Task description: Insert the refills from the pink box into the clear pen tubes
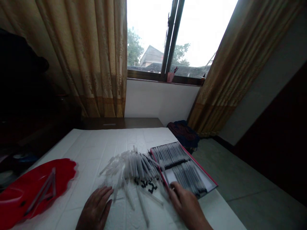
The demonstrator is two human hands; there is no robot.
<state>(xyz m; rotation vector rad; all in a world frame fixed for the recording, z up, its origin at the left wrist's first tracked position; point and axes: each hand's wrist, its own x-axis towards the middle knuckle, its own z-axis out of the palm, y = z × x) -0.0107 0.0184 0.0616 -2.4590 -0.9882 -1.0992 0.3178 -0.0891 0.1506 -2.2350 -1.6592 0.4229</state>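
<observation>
Head view: left hand (96, 206) loosely open beside translucent tubes (129, 166) heaped mid-table; right hand (184, 201) curled at near side of red-edged box (207, 181), grip blurred, cannot tell. Box along right edge of white brick-patterned table (96, 137): possible slide off if pushed. Tubes, black caps (144, 184) prone to rolling if nudged. Beyond: gold curtains (103, 64), sliding window (175, 32), tiled floor (240, 179).

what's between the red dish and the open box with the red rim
In the head view: a loose pile of translucent pen-like tubes, small black pieces, and, nearer the camera, the left hand.
</observation>
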